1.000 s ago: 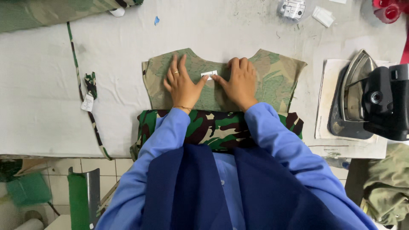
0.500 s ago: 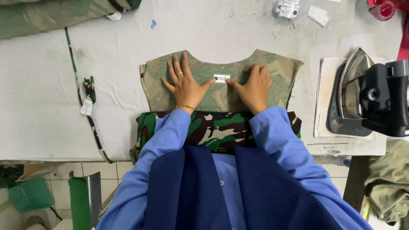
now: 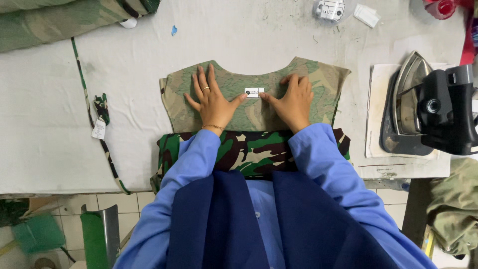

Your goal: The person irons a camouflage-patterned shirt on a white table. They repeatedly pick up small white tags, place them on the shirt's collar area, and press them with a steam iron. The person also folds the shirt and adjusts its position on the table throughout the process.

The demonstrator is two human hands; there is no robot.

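On the white padded table (image 3: 59, 114), near its front edge, lies a cut camouflage panel (image 3: 318, 87) with its pale reverse side up and a scooped neckline facing the far edge. It rests partly over a stack of brighter green camouflage fabric (image 3: 249, 149) that hangs over the front edge. The left hand (image 3: 211, 102) lies flat on the panel with fingers spread, ring and bracelet showing, thumb stretched toward a small white label (image 3: 254, 92) just below the neckline. The right hand (image 3: 294, 102) also presses on the cloth, fingers more curled, its thumb tip touching the label's other end. Neither hand grips anything; both pin the cloth and frame the label between the thumbs.

The step in hand looks like positioning the label at the centre of the neckline while smoothing the panel. Fixing it there would call for keeping the label square and the cloth flat while one hand lets go.

A steam iron (image 3: 423, 107) stands on a pad toward the right edge, well apart from the hands. A camouflage strip with a paper tag (image 3: 98, 128) trails along the left part, and folded fabric (image 3: 45, 22) sits at the far left corner.
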